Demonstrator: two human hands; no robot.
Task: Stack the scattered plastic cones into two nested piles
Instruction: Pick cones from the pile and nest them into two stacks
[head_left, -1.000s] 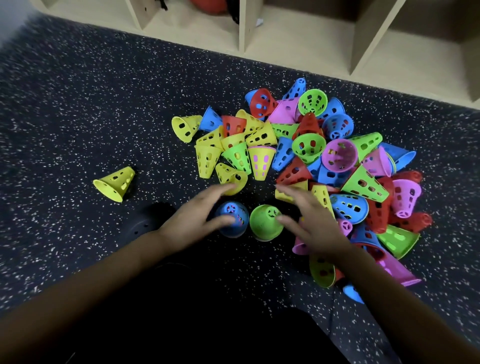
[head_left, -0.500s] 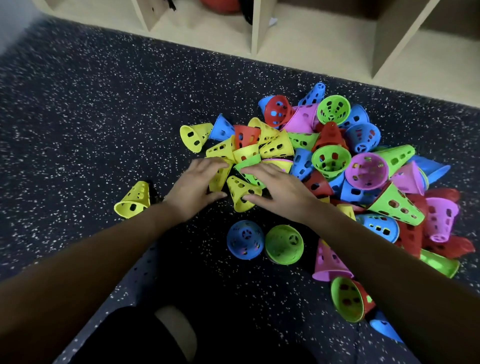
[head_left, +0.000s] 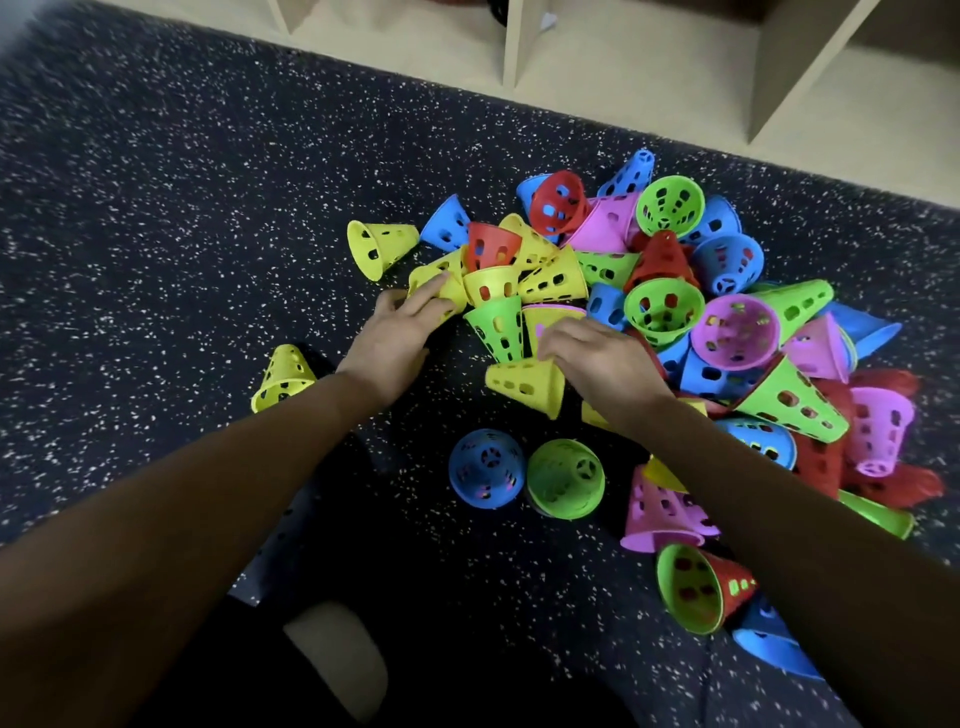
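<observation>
Several perforated plastic cones in yellow, green, blue, red and pink lie in a heap (head_left: 675, 312) on the dark speckled floor. Near me, a blue cone (head_left: 485, 467) and a green cone (head_left: 566, 478) stand side by side, tips up. My left hand (head_left: 395, 338) reaches into the heap's left edge, its straight fingers resting on a yellow cone (head_left: 451, 292). My right hand (head_left: 597, 364) curls its fingers over a yellow cone with a pink rim (head_left: 550, 314). Another yellow cone (head_left: 524, 382) lies on its side just below those fingers.
A lone yellow cone (head_left: 283, 371) lies apart on the left. A green-and-red nested pair (head_left: 696, 587) and a pink cone (head_left: 660, 509) lie under my right forearm. Wooden shelving (head_left: 649, 67) runs along the far side. My knee (head_left: 337, 654) is at the bottom.
Both hands have moved from the blue and green cones into the heap. In the last half second the left slid further left onto a yellow cone and the right moved onto the pink-rimmed one.
</observation>
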